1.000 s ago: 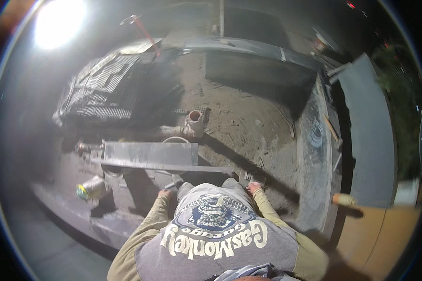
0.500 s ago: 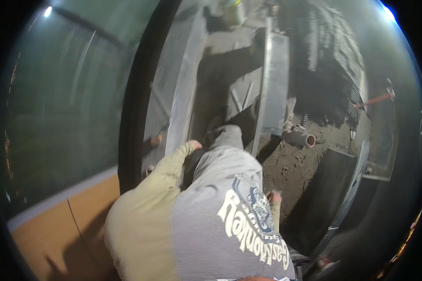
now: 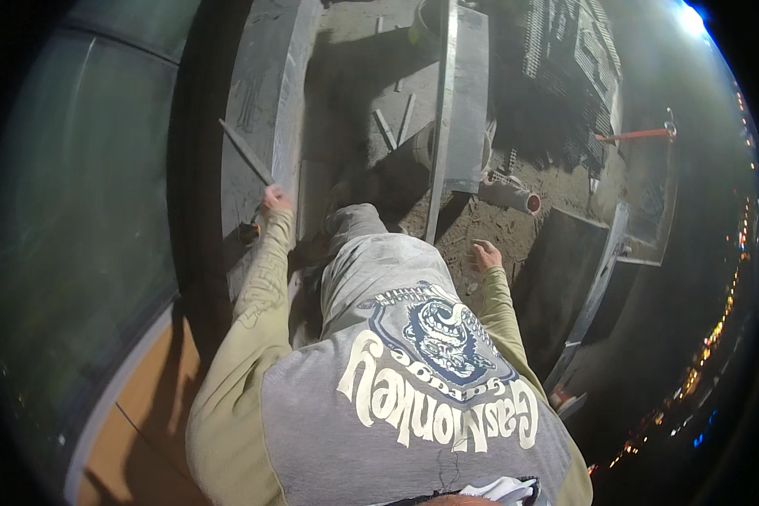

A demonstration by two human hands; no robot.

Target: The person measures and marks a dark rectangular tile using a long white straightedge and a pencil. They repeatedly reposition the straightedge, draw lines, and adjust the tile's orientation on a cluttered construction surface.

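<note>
My left hand (image 3: pixel 276 201) is closed on the lower end of a narrow grey strip (image 3: pixel 246 152). The strip slants up and to the left across the wide grey ledge (image 3: pixel 274 80). Just below that hand, a small black and orange object (image 3: pixel 249 232) rests on the ledge. My right hand (image 3: pixel 486 255) hangs over the dusty ground with fingers extended, holding nothing visible. Ahead of it lies a short pipe (image 3: pixel 513 196) with a reddish open end.
An upright grey panel (image 3: pixel 464 101) divides the space ahead, with a round bucket (image 3: pixel 422 148) partly behind it. Loose strips (image 3: pixel 385 131) lie on the floor. Dark mesh (image 3: pixel 557 51), a red-handled tool (image 3: pixel 637 135) and a metal rail (image 3: pixel 594 282) are at right; dark glass (image 3: pixel 84 185) stands left.
My left hand has moved left and up from beside my knee and has taken hold of the grey strip. The right hand has reached farther forward. The view has shifted.
</note>
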